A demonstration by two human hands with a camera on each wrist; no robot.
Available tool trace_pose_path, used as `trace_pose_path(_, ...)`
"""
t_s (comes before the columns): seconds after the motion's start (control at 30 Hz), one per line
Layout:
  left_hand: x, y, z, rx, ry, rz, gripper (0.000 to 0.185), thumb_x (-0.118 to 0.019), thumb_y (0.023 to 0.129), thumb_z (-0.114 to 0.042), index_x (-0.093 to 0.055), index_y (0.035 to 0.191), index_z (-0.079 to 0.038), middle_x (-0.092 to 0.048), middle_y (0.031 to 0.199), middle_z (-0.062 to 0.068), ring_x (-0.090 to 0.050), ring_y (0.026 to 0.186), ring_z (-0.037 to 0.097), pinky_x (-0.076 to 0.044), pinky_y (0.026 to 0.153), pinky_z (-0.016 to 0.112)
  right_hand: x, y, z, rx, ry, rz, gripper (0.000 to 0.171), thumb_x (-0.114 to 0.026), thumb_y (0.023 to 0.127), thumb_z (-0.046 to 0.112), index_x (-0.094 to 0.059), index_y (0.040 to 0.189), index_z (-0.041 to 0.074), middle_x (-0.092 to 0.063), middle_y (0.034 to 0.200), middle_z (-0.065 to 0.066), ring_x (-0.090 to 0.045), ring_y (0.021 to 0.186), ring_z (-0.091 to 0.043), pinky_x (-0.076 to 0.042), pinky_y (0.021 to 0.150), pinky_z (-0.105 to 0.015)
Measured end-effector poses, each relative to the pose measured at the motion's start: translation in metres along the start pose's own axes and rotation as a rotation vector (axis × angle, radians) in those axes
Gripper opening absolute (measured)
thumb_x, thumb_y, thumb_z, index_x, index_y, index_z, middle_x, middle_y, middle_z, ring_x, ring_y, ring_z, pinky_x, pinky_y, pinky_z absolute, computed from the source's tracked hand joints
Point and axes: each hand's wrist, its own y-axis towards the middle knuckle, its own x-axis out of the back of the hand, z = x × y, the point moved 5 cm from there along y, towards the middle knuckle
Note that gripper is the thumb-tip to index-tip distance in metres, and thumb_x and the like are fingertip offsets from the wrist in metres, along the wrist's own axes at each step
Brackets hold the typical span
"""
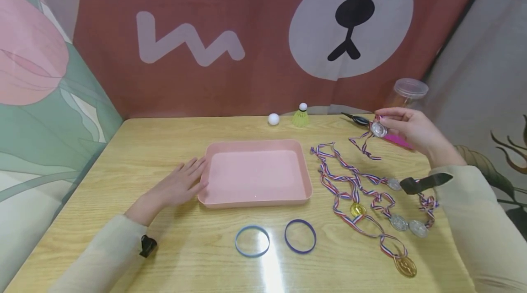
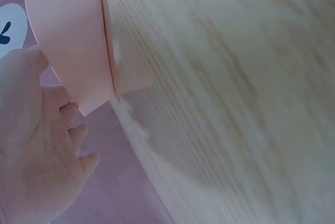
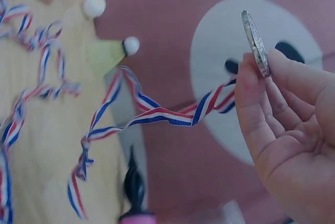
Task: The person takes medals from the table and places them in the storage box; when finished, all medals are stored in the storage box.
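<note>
My right hand (image 1: pixel 405 128) pinches a silver medal (image 1: pixel 378 129) between thumb and fingers, above the far right of the table. The medal's red, white and blue ribbon (image 3: pixel 172 115) hangs below the hand, knotted near its end. With fingers extended, my left hand (image 1: pixel 179 184) rests at the left wall of a pink tray (image 1: pixel 255 171), fingertips right at the rim. Right of the tray lie more medals on tangled ribbons, among them a gold medal (image 1: pixel 357 210), a silver medal (image 1: pixel 418 228) and a bronze-toned medal (image 1: pixel 405 266).
A light blue wristband (image 1: pixel 252 255) and a dark blue wristband (image 1: pixel 300 252) lie in front of the tray. Along the back edge stand a white ball (image 1: pixel 273 119) and a yellow shuttlecock (image 1: pixel 301 118). A black-tipped pink object (image 1: pixel 398 141) and a clear lidded jar (image 1: pixel 407 91) sit behind my right hand.
</note>
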Motion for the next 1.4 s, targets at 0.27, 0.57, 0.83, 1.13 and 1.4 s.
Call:
trace_pose_path(0.27, 0.001, -0.001, 0.002, -0.008, 0.011, -0.008, 0.061, -0.035, 0.1, -0.037, -0.021, 0.144, 0.004, -0.015, 0.15, 0.018, -0.013, 0.135, 0.039, -0.012, 0.107, 0.056, -0.02, 0.003, 0.052, 0.124, -0.122, 0.006, 0.032, -0.061, 0.089, 0.021, -0.06, 0.121, 0.013, -0.065, 0.101, 0.008, -0.06, 0.09, -0.007, -0.05, 0.075, -0.017)
trace_pose_path(0.57, 0.002, -0.001, 0.0, -0.011, 0.017, -0.011, 0.061, -0.034, 0.1, -0.036, -0.021, 0.143, 0.005, -0.016, 0.149, 0.019, -0.014, 0.135, 0.039, -0.012, 0.107, 0.055, -0.065, 0.001, 0.091, 0.21, -0.116, 0.101, 0.036, -0.063, 0.089, 0.017, -0.058, 0.123, 0.011, -0.064, 0.11, 0.003, -0.061, 0.093, -0.012, -0.051, 0.076, -0.02)
trace_pose_path(0.83, 0.002, 0.0, 0.001, -0.015, 0.038, -0.008, 0.06, -0.034, 0.1, -0.035, -0.02, 0.144, 0.004, -0.015, 0.15, 0.018, -0.013, 0.135, 0.038, -0.012, 0.107, 0.055, -0.12, 0.007, 0.103, 0.239, -0.057, 0.245, 0.038, -0.064, 0.088, 0.015, -0.056, 0.124, 0.006, -0.063, 0.109, -0.008, -0.061, 0.092, -0.02, -0.051, 0.081, -0.03)
trace_pose_path(1.13, 0.001, 0.001, -0.001, -0.013, 0.04, -0.001, 0.059, -0.036, 0.1, -0.032, -0.021, 0.143, 0.005, -0.016, 0.149, 0.019, -0.013, 0.135, 0.037, -0.011, 0.107, 0.055, -0.188, 0.015, 0.111, 0.244, -0.051, 0.386, 0.039, -0.064, 0.087, 0.011, -0.056, 0.125, 0.004, -0.056, 0.12, -0.01, -0.062, 0.091, -0.023, -0.05, 0.084, -0.037)
trace_pose_path(1.4, 0.003, -0.001, -0.003, 0.004, 0.035, 0.005, 0.059, -0.038, 0.099, -0.032, -0.022, 0.143, 0.004, -0.017, 0.149, 0.019, -0.013, 0.136, 0.037, -0.011, 0.108, 0.055, -0.24, 0.024, 0.112, 0.225, 0.047, 0.48, 0.038, -0.062, 0.087, 0.004, -0.056, 0.124, 0.004, -0.055, 0.12, -0.011, -0.063, 0.089, -0.025, -0.052, 0.081, -0.036)
